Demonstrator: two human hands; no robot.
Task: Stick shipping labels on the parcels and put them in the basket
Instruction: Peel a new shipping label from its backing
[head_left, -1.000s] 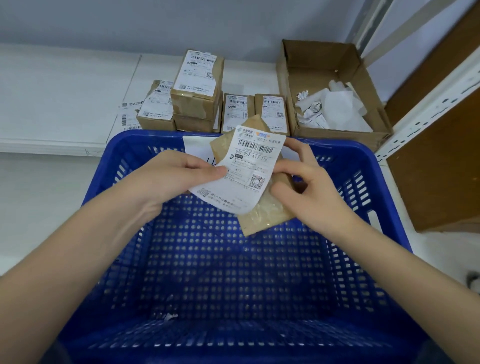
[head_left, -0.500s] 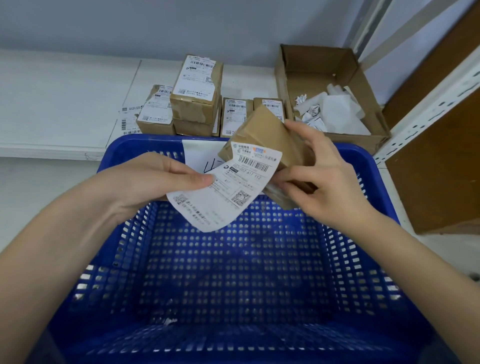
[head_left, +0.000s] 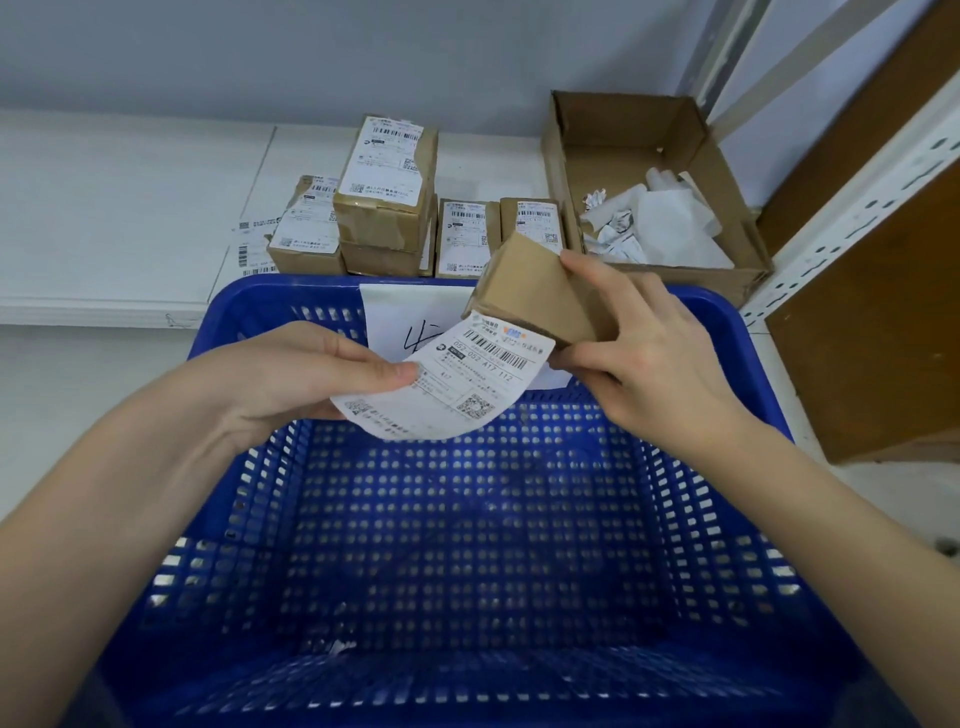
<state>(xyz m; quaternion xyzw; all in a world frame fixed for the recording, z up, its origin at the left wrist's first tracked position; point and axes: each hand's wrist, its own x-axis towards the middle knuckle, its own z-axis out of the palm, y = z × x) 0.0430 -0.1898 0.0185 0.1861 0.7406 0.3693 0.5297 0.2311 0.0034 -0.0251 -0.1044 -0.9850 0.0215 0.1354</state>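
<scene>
There is just one camera, and it sits on my head. It looks forward and down, close over my left hand (head_left: 291, 379), my right hand (head_left: 644, 364) and the blue basket (head_left: 737, 447). Farther off it sees the white shelf (head_left: 130, 208) and the wall.

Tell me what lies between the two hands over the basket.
In the head view, the shipping label spans between the left hand and right hand, its top edge at the brown parcel the right hand grips.
</scene>
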